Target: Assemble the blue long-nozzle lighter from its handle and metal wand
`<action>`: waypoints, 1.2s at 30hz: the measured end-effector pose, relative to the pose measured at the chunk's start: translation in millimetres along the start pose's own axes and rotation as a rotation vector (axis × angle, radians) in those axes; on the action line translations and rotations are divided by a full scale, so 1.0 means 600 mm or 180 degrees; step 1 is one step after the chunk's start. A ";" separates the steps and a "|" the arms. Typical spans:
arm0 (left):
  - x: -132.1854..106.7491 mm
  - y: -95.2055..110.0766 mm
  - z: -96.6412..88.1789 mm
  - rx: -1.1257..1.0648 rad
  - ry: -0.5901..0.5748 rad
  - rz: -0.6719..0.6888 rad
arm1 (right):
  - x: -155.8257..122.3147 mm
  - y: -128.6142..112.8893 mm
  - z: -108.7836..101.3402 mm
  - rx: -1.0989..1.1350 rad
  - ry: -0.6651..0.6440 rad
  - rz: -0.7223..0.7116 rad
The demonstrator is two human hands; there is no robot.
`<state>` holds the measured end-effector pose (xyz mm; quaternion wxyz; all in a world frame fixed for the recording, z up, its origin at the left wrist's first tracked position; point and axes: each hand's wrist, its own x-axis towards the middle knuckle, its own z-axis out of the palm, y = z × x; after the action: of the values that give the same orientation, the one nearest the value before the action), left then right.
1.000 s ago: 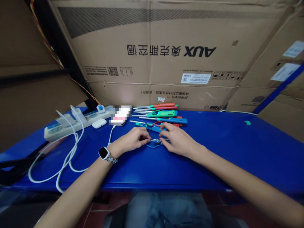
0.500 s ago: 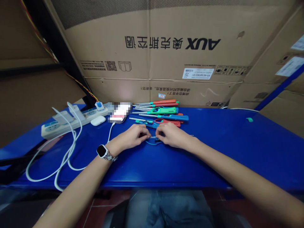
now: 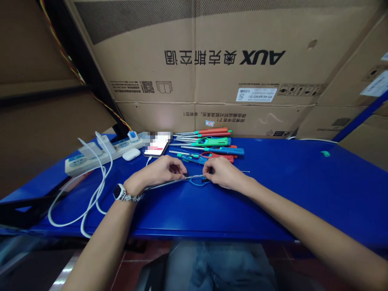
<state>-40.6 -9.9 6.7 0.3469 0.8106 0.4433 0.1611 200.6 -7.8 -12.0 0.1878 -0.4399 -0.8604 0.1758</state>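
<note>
My left hand (image 3: 169, 167) is closed, thumb and finger pinching a slim metal tube (image 3: 165, 185) that runs under the palm towards the wrist. Between the hands, thin silvery wires or a rod (image 3: 194, 176) bridge the gap; which of these I cannot tell. My right hand (image 3: 220, 170) grips a blue lighter part with a looped guard (image 3: 197, 184), its body mostly hidden by the fingers. Just beyond the hands lies a row of long-necked gas lighters (image 3: 216, 142) in red, green and blue, their metal tubes pointing left.
At the left stand a white power strip (image 3: 91, 161) with plugs, looping white cables (image 3: 101, 190), a white earbud case (image 3: 131, 154) and a phone (image 3: 157, 145). A cardboard carton (image 3: 218, 76) backs the blue table (image 3: 297, 182). A small green piece (image 3: 325, 154) lies at the right.
My left hand has shifted left, away from the right hand, and the metal tube now shows beneath it. The gap between the hands is wider. The view has turned slightly left.
</note>
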 end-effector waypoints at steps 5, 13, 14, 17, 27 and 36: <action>-0.002 -0.006 -0.003 0.0076 -0.0148 -0.0114 | 0.000 0.003 0.002 0.0025 0.0013 -0.0009; 0.000 -0.011 0.005 0.0077 -0.0105 -0.0074 | -0.001 -0.002 -0.001 0.0027 0.0003 0.0024; -0.001 -0.010 0.005 0.0084 -0.0133 -0.0091 | -0.001 -0.004 -0.002 0.0014 -0.0002 0.0039; -0.003 -0.004 0.002 0.0082 -0.0204 -0.0082 | -0.003 -0.007 -0.003 -0.0020 -0.0003 0.0043; -0.007 -0.005 -0.001 0.0140 -0.0101 0.0091 | -0.006 -0.011 -0.002 -0.0050 0.0341 -0.0270; -0.006 -0.005 -0.003 0.0166 -0.0169 0.0123 | 0.006 -0.042 0.026 -0.0577 0.0256 -0.0430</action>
<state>-45.6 -11.1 5.9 0.3342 0.8318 0.4223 0.1345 173.9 -21.0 -13.0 0.1930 -0.4028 -0.8922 0.0665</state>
